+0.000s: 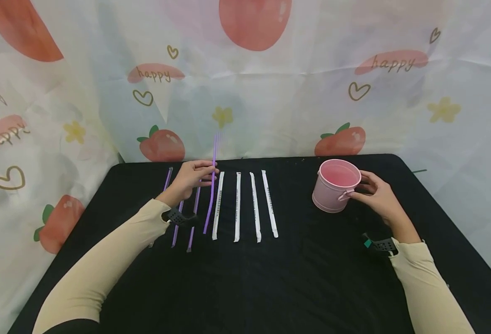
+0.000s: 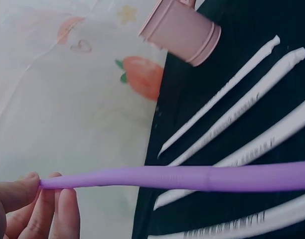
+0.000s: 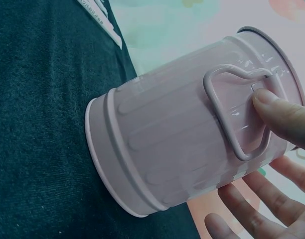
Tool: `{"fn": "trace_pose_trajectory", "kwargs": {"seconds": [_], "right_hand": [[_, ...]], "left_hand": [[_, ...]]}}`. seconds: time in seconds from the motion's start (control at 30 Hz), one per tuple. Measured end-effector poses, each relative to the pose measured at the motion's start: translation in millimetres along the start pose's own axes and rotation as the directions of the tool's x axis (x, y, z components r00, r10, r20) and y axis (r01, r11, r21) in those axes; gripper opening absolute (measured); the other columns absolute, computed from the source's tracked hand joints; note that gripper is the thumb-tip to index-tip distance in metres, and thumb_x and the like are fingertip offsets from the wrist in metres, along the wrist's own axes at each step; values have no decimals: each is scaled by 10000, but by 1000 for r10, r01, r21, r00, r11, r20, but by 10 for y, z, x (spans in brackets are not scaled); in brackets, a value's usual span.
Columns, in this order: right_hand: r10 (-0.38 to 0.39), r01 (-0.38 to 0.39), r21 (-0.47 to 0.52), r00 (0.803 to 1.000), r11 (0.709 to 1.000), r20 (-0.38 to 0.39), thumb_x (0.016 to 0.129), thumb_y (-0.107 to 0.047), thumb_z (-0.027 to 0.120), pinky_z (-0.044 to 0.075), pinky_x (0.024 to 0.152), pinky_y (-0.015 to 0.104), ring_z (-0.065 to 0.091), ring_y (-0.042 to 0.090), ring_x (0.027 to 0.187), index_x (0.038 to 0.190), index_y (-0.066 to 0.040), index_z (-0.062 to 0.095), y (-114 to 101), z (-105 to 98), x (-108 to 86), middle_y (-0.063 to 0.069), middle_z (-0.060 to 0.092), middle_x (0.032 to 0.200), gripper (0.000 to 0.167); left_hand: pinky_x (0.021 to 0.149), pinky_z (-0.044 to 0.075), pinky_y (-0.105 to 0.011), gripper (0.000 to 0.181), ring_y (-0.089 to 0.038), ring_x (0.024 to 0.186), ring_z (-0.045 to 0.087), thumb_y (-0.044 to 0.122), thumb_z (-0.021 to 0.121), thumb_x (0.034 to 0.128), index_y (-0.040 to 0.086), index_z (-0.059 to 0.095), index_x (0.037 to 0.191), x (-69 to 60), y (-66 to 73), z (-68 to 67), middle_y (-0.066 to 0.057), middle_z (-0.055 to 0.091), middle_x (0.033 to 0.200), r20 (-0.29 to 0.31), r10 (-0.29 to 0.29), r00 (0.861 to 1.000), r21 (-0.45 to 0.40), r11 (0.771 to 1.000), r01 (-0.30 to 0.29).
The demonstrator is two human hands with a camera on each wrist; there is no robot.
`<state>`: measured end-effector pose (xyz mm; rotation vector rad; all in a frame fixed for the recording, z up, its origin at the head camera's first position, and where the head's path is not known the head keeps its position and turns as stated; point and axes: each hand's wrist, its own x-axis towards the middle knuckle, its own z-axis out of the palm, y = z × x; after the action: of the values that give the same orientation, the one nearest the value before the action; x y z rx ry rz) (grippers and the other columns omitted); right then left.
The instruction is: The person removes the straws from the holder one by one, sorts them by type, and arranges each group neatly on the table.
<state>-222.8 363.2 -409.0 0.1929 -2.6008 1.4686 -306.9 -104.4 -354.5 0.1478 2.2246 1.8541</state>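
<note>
My left hand pinches a long purple drinking straw between thumb and fingertips. In the left wrist view, the straw stretches away from the fingertips, across the white ones behind. Over at the right, my right hand holds a small pink bucket, mouth up. Seen from the right wrist, the thumb presses beside the side handle near the rim, while the other fingers reach round the wall. Whether the bucket's base touches the cloth, I cannot tell.
Several white paper-wrapped straws lie side by side right of the left hand. More purple straws lie under and beside the left forearm. A black cloth covers the table; a printed curtain hangs behind.
</note>
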Motion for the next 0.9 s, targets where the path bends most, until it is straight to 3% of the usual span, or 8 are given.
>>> {"fn": "trace_pose_trajectory", "kwargs": {"seconds": [0.13, 0.37, 0.53, 0.9], "right_hand": [[14, -14, -16, 1000, 1000, 0, 877, -167, 670, 431, 746, 6, 439, -178, 972, 1428, -44, 332, -14, -6, 9, -11, 474, 1260, 658], [-12, 12, 11, 1000, 1000, -3, 874, -131, 668, 438, 748, 12, 470, -163, 970, 1423, -27, 333, -7, 3, 20, -203, 457, 1172, 651], [-10, 10, 16, 1000, 1000, -3, 875, -130, 667, 437, 747, 13, 469, -157, 974, 1427, -38, 333, -4, 7, 20, -245, 442, 1146, 652], [8, -8, -5, 1000, 1000, 3, 876, -146, 669, 430, 750, 3, 449, -175, 973, 1436, -30, 311, -1, 1, 14, 16, 475, 1258, 674]], "left_hand": [[716, 570, -204, 396, -65, 829, 678, 170, 559, 952, -46, 526, 1282, -64, -36, -210, 160, 661, 804, -21, 1, 1000, 28, 1000, 0], [727, 564, -189, 436, -53, 841, 667, 218, 564, 950, -37, 510, 1299, -179, -130, -525, 196, 654, 800, -71, -16, 997, 77, 997, 22], [713, 558, -170, 477, -20, 810, 666, 219, 559, 952, -60, 467, 1329, -243, -177, -705, 202, 661, 796, -74, -26, 997, 65, 997, 30], [713, 548, -152, 500, 17, 802, 659, 243, 555, 953, -66, 462, 1335, -315, -285, -1042, 226, 658, 781, -93, -63, 994, 142, 987, 75]]}}
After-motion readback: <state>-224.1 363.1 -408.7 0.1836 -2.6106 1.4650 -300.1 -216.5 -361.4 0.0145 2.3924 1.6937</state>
